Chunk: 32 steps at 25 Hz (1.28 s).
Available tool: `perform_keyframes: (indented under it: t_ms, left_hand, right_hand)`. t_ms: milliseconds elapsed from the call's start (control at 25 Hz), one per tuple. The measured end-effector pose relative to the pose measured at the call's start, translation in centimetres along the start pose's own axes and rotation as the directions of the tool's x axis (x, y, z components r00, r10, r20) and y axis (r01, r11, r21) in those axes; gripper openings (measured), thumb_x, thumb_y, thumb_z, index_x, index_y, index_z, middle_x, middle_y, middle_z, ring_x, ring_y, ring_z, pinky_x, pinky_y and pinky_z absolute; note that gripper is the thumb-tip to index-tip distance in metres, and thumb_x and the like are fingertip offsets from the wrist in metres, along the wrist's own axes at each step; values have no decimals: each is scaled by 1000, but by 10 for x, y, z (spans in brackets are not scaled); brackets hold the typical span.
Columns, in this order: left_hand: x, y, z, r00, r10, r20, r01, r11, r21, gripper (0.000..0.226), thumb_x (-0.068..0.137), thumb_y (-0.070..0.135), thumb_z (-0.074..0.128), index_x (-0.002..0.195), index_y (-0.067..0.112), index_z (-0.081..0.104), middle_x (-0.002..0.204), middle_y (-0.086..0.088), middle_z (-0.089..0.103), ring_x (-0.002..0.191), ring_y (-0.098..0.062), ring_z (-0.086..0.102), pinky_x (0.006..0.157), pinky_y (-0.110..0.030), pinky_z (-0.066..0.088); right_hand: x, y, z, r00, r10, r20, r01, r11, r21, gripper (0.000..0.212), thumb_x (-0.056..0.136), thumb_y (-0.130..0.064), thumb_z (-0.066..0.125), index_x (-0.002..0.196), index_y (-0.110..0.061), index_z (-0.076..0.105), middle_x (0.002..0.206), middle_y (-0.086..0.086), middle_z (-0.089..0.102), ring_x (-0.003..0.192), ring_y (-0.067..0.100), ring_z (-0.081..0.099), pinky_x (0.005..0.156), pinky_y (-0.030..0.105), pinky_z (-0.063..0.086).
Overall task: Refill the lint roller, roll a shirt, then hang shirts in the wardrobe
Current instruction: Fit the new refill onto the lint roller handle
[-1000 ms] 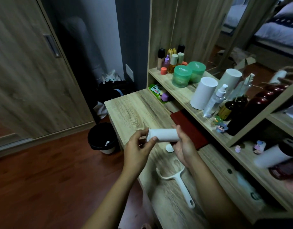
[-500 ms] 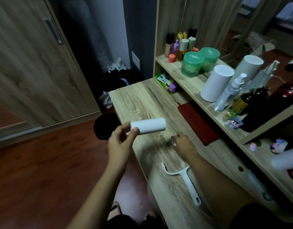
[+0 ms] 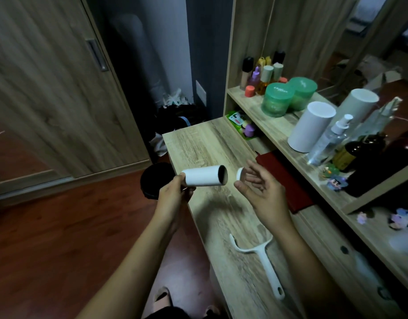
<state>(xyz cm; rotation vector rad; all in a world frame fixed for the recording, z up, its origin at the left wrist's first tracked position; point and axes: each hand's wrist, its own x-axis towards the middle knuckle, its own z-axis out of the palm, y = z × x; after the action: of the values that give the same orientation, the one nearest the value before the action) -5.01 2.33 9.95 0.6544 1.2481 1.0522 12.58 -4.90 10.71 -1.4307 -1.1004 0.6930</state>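
My left hand grips a white lint roll by its left end, held level above the wooden table's edge, with its open dark hollow end facing right. A short gap to the right, my right hand pinches a small white end cap between thumb and fingers. The cap and the roll do not touch. The bare white lint roller handle lies flat on the wooden table, nearer to me, below my right forearm.
A black bin stands on the red-brown floor by the table's left edge. A dark red pouch lies at the table's right. The shelf carries green jars, a white canister and bottles. A wooden wardrobe door stands at left.
My right hand let go of the roll, dropped to the table, took up the small white cap and rose beside the roll's open end. My left hand kept the roll throughout.
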Motion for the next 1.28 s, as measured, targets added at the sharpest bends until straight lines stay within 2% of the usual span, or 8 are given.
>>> perform_keyframes:
  t_ms: [120,240,440,560,680,920,1080,1280]
  left_hand:
    - [0,-2,4,999,-45,15,45,999,-18,19,92,19,50,95,5,62,83,-11,60,57,-10,59,52,-17,48]
    - [-10,-3,13,998,-54,43,55,998,-20,17,93,18,51,85,8,63,83,-9,63,65,-13,61,61,-19,51]
    - [-18,-2,15,998,-8,65,9,1000,-25,19,93,16,50,82,9,64,83,-8,63,73,-15,61,76,-24,50]
    - [-20,-4,14,997,20,79,-19,1000,-3,20,94,17,49,85,10,65,87,-7,66,75,-13,64,83,-27,49]
    - [-21,-6,17,997,38,69,-41,998,40,21,93,18,50,94,6,67,83,-6,66,67,-9,66,76,-24,49]
    - [-28,-6,29,998,48,46,-47,999,-23,20,91,9,48,77,5,62,84,-10,61,78,-21,60,67,-19,51]
    - [-19,-4,40,999,24,49,-18,993,-116,11,92,8,47,96,5,57,97,-9,57,88,-22,58,64,-16,52]
    - [-10,-7,59,997,-1,74,13,987,-162,13,94,15,48,105,9,47,90,0,52,80,-18,55,67,-20,49]
  right_hand:
    - [-5,-19,-4,996,-72,52,76,994,-78,49,72,-18,77,112,-38,58,107,-18,61,96,-2,62,85,13,48]
    - [-6,-18,-4,994,-87,69,97,985,-144,47,72,-19,78,116,-27,62,108,-10,64,95,-3,61,80,7,45]
    - [-9,-12,-5,995,-66,76,72,994,-86,52,72,-13,77,117,-31,58,107,-8,66,93,-9,62,81,6,46]
    - [-11,-10,-5,994,-87,68,95,986,-137,50,71,-12,77,119,-18,62,112,-4,66,97,-3,61,82,4,45]
    - [-11,-8,-5,978,-190,80,206,934,-291,45,75,-13,74,117,-5,62,120,8,65,106,3,57,86,-3,36]
    - [-2,-13,-3,956,-285,65,277,809,-518,37,86,-14,62,122,-9,60,118,17,55,106,22,55,88,20,38]
    - [2,-10,-2,978,-209,0,190,893,-408,38,86,-14,63,123,-8,58,117,11,61,103,16,57,87,13,38]
    - [2,-2,-1,985,-151,-87,120,950,-288,30,81,-11,67,111,-11,61,108,-1,63,96,10,62,88,31,52]
